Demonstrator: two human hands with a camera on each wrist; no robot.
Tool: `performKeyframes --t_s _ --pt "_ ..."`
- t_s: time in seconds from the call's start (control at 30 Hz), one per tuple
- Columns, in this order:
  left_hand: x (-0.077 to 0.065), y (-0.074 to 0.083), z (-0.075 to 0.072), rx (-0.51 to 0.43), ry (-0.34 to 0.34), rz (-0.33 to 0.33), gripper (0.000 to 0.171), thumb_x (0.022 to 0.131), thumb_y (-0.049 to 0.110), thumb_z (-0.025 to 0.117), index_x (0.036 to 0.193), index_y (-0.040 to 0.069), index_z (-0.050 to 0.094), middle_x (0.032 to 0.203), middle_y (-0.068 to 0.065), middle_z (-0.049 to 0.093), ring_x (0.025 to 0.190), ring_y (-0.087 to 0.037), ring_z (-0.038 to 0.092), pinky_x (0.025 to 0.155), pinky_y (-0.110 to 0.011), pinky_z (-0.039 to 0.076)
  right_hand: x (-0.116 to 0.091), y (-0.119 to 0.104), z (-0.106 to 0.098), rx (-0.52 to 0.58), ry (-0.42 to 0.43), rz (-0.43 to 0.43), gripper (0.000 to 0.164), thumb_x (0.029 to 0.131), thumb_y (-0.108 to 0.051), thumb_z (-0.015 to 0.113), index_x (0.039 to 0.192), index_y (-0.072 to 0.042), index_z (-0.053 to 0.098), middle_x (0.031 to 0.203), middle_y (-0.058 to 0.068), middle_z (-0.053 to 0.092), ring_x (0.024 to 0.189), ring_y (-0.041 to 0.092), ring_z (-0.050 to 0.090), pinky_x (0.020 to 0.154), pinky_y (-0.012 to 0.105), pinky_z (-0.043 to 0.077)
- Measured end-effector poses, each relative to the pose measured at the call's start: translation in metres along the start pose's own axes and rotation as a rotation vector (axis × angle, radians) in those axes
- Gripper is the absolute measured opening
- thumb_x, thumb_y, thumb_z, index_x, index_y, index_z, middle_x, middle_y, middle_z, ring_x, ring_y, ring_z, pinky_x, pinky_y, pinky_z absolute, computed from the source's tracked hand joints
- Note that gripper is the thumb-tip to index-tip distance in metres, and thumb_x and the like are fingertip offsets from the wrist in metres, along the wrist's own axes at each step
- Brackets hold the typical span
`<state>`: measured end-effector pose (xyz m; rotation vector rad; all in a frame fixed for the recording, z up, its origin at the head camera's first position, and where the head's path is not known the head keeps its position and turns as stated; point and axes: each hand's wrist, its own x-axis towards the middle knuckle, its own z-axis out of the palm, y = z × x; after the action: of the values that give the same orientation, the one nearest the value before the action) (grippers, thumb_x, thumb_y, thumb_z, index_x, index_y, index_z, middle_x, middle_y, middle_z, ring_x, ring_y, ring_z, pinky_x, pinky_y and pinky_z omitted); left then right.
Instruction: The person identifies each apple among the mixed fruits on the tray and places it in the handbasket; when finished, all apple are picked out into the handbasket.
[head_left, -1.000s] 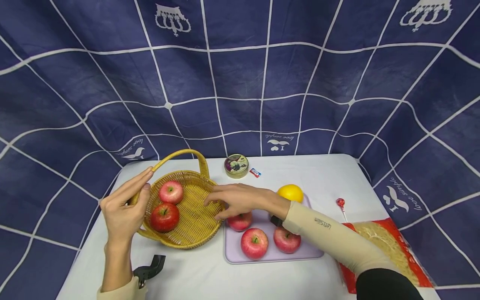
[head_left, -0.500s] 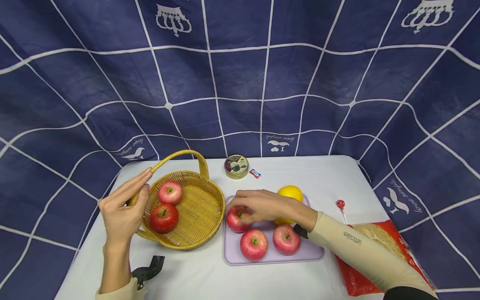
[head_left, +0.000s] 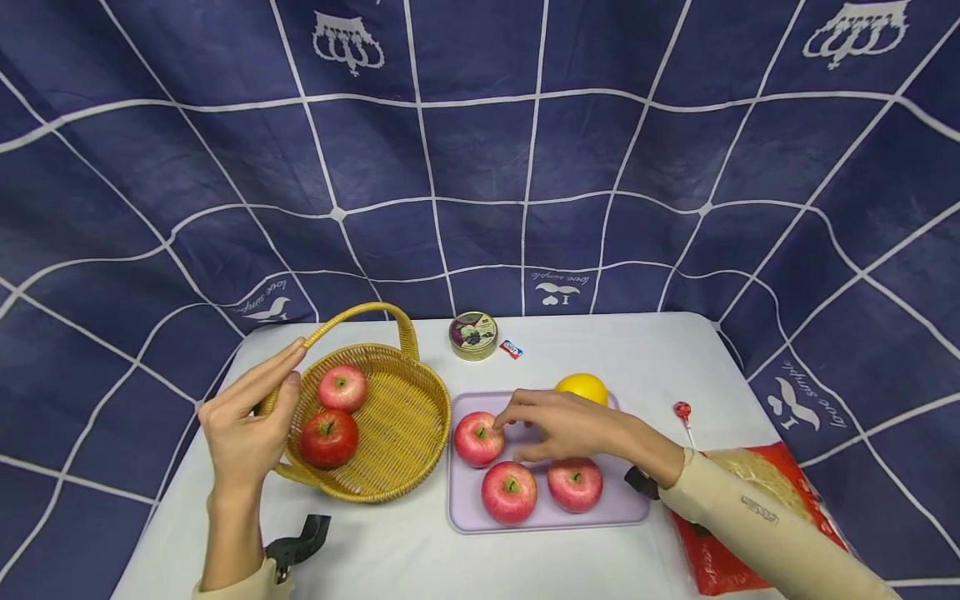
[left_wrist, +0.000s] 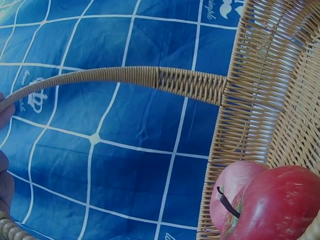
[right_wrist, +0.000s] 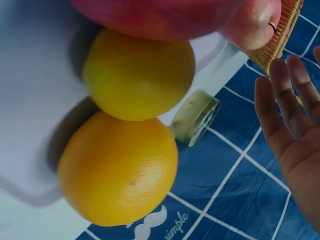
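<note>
My left hand (head_left: 251,425) grips the arched handle of a yellow wicker basket (head_left: 405,442). Two red apples, a paler one (head_left: 342,387) and a darker one (head_left: 329,437), lie at the basket's left side. My right hand (head_left: 558,421) hovers over a lilac tray (head_left: 468,510), its fingers loosely bent around nothing. On the tray are three apples: one at left (head_left: 478,439), one in front (head_left: 509,493), one at right (head_left: 575,484). Two oranges show in the right wrist view, a nearer one (right_wrist: 120,170) and another (right_wrist: 140,75); my hand hides one from the head view.
Behind the basket and tray stand a round tin (head_left: 474,335) and a small red-and-blue wrapped piece (head_left: 512,349). A lollipop (head_left: 682,411) and a red bag with pale contents (head_left: 738,467) lie at right. A dark blue checked cloth (head_left: 480,167) hangs behind the white table.
My right hand has moved from the basket's right rim rightward, past the left apple, to above the tray's middle. My left hand stays on the handle.
</note>
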<state>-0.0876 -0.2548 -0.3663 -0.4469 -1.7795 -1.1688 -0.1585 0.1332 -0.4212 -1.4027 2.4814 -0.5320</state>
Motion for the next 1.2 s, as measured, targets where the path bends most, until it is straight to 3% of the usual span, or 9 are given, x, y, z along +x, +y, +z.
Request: performKeyframes --t_s 0.2,0.43,0.67,1.0,1.2 --pt "0.000 -0.002 0.000 0.008 0.002 -0.007 0.020 0.083 -0.012 0.067 0.102 -0.012 0.075 0.110 -0.020 0.074 0.107 -0.021 0.072 0.098 -0.024 0.054 -0.014 0.003 0.006 0.014 0.048 0.005 0.043 0.088 -0.047 0.075 0.128 -0.036 0.065 0.109 -0.019 0.055 0.097 0.013 0.058 0.083 0.021 0.051" --pt "-0.001 -0.003 -0.001 0.003 -0.002 -0.008 0.021 0.083 -0.012 0.066 0.102 -0.012 0.075 0.111 -0.021 0.073 0.107 -0.022 0.072 0.098 -0.024 0.054 -0.034 0.008 0.008 -0.028 0.061 0.070 0.043 0.091 -0.055 0.066 0.129 -0.036 0.063 0.112 -0.021 0.056 0.101 0.005 0.056 0.088 0.023 0.052" --pt "-0.001 -0.008 -0.002 -0.005 -0.014 -0.001 0.021 0.083 -0.013 0.067 0.102 -0.012 0.074 0.111 -0.021 0.073 0.107 -0.023 0.072 0.098 -0.025 0.054 -0.053 0.012 0.012 -0.029 0.092 0.101 0.040 0.090 -0.049 0.072 0.127 -0.036 0.064 0.109 -0.013 0.061 0.101 0.001 0.051 0.087 0.026 0.051" --pt "-0.005 -0.013 -0.002 0.001 -0.020 0.003 0.022 0.083 -0.012 0.067 0.103 -0.012 0.074 0.111 -0.022 0.073 0.108 -0.022 0.072 0.097 -0.024 0.054 -0.077 0.015 0.014 -0.023 0.048 0.227 0.043 0.088 -0.052 0.072 0.125 -0.032 0.066 0.121 -0.016 0.063 0.108 0.006 0.056 0.095 0.040 0.056" --pt "-0.002 -0.009 -0.002 0.012 -0.020 0.009 0.021 0.083 -0.011 0.067 0.103 -0.012 0.074 0.111 -0.021 0.073 0.108 -0.021 0.072 0.097 -0.023 0.054 -0.089 0.018 0.017 -0.039 0.060 0.251 0.044 0.087 -0.055 0.072 0.123 -0.031 0.067 0.122 -0.018 0.061 0.104 0.005 0.058 0.093 0.040 0.056"
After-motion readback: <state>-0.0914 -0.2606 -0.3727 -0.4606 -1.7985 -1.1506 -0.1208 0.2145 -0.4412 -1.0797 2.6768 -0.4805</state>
